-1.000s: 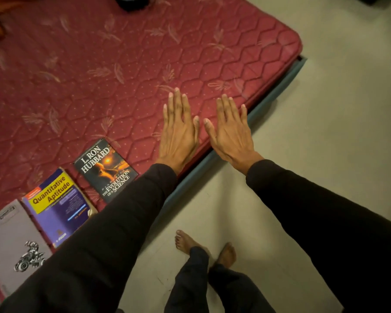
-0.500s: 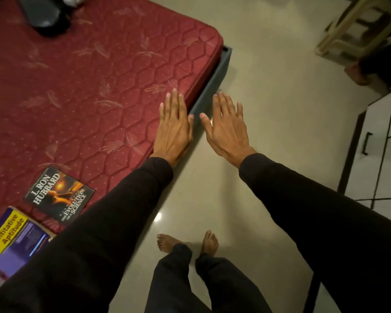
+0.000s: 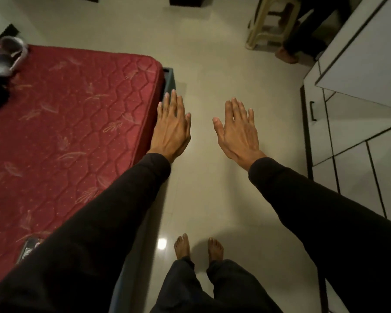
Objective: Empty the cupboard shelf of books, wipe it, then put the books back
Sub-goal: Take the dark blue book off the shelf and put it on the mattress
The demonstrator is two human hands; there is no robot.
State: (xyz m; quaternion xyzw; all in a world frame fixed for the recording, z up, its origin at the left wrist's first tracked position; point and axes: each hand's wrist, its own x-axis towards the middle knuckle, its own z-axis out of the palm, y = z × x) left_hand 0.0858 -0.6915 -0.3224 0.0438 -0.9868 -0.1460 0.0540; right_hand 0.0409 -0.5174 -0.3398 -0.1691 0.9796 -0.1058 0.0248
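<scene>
My left hand (image 3: 172, 127) is stretched out flat, palm down, over the right edge of the red mattress (image 3: 77, 123). My right hand (image 3: 237, 129) is held flat beside it over the pale floor, fingers straight. Neither hand holds anything. Only a corner of one book (image 3: 29, 247) shows on the mattress at the lower left, mostly hidden by my left sleeve. A white cupboard (image 3: 352, 123) with dark-edged doors stands at the right.
A dark headset-like object (image 3: 2, 62) lies at the mattress's far left. A cream plastic stool (image 3: 273, 21) stands at the back right, with another person's foot (image 3: 287, 57) beside it. My bare feet (image 3: 196, 247) stand on the floor between bed and cupboard.
The view has swung right, from the mattress and its books toward the cupboard. The books have slid out of view at the left. My hands have drifted further apart, still flat.
</scene>
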